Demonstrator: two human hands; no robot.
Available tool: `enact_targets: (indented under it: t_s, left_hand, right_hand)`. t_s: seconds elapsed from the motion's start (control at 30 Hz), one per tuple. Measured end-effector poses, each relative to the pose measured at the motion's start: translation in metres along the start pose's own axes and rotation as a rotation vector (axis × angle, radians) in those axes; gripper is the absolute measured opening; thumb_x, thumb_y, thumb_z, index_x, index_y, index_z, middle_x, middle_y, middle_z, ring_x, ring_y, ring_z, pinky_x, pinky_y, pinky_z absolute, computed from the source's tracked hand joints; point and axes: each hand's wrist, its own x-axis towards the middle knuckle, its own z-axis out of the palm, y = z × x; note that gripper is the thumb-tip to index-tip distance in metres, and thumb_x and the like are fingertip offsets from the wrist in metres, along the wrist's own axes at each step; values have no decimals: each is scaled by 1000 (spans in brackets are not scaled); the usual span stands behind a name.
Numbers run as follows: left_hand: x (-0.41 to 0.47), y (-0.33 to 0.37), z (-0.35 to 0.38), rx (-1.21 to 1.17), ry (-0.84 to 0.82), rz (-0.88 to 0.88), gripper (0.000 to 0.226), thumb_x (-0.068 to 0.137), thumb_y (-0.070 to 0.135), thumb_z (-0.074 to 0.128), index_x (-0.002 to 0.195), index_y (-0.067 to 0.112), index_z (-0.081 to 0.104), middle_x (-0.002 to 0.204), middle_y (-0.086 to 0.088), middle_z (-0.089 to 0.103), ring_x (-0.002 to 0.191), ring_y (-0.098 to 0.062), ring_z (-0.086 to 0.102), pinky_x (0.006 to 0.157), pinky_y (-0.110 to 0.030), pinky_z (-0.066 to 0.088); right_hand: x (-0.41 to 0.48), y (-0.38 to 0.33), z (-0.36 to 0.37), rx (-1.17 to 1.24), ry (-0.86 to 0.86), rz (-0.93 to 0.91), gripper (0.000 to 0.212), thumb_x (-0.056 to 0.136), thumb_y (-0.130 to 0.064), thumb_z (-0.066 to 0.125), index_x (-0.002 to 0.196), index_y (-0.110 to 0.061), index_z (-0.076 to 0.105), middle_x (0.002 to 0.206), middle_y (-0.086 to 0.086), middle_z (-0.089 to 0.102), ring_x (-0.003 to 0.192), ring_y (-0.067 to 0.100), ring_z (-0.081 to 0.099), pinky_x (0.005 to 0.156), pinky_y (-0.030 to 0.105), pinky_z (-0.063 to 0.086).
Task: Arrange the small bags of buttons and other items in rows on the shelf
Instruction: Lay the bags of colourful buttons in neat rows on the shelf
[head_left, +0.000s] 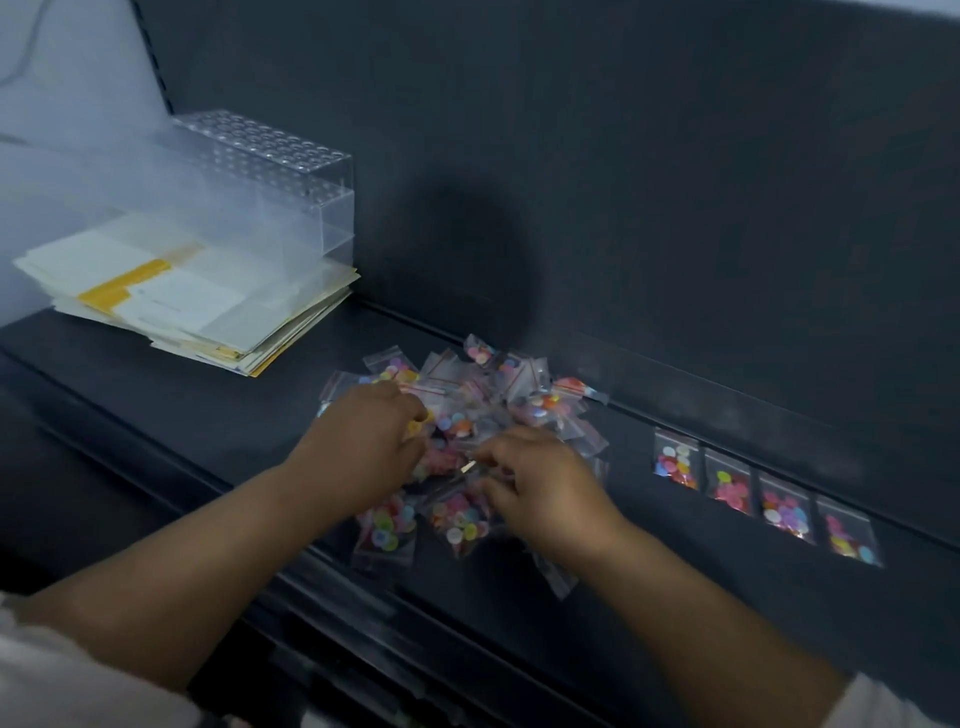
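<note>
A loose pile of small clear bags of coloured buttons (498, 395) lies in the middle of the dark shelf (218, 415). To its right, several bags (763, 491) lie flat in a row along the back of the shelf. My left hand (363, 441) rests on the left side of the pile with its fingers curled into the bags. My right hand (540, 483) sits over the pile's front right, pinching the edge of a clear bag (470, 465) between thumb and fingers. The picture is blurred, so the grip of my left hand is unclear.
A stack of papers and envelopes (197, 301) lies at the left end of the shelf, with a clear acrylic holder with holes (270, 176) on top of it. A dark back panel (675, 182) rises behind the shelf. The shelf's front edge (363, 582) runs diagonally below my hands.
</note>
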Motion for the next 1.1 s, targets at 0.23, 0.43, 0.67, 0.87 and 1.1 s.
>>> enact_targets:
  t_s: [0.23, 0.43, 0.67, 0.87, 1.1]
  left_hand:
    - [-8, -31, 2, -128, -116, 18, 14, 84, 36, 62, 93, 26, 67, 88, 8, 49, 86, -11, 48, 70, -24, 35]
    - [-12, -32, 12, -102, -354, 139, 36, 80, 31, 67, 116, 32, 62, 99, 5, 46, 99, -11, 44, 81, -25, 39]
    - [-7, -32, 16, -128, -286, 198, 15, 79, 24, 70, 93, 25, 64, 88, 8, 43, 85, -9, 41, 65, -21, 33]
    - [-3, -28, 10, -435, -186, 55, 21, 79, 12, 68, 71, 26, 55, 76, 9, 57, 67, -5, 55, 60, -21, 45]
    - [12, -4, -4, -850, -159, -172, 27, 77, 6, 73, 93, 23, 59, 80, -2, 64, 69, -10, 59, 62, -18, 44]
  right_hand:
    - [13, -13, 20, -114, -234, -39, 39, 82, -27, 65, 120, -21, 59, 120, 1, 55, 111, 20, 47, 94, 29, 41]
    - [21, -14, 30, -205, -240, -31, 42, 85, -22, 60, 125, -31, 56, 121, -1, 58, 111, 23, 46, 95, 34, 41]
    - [27, -15, 31, -121, -193, 32, 8, 84, -24, 63, 89, -18, 65, 100, -3, 54, 95, 17, 51, 81, 29, 44]
    - [22, -11, 27, 335, -62, 238, 18, 83, -18, 68, 71, -25, 56, 75, -9, 57, 66, 7, 53, 60, 25, 45]
    - [14, -13, -5, 887, 50, 436, 24, 80, -1, 69, 85, -17, 52, 74, -3, 56, 65, 8, 53, 61, 25, 47]
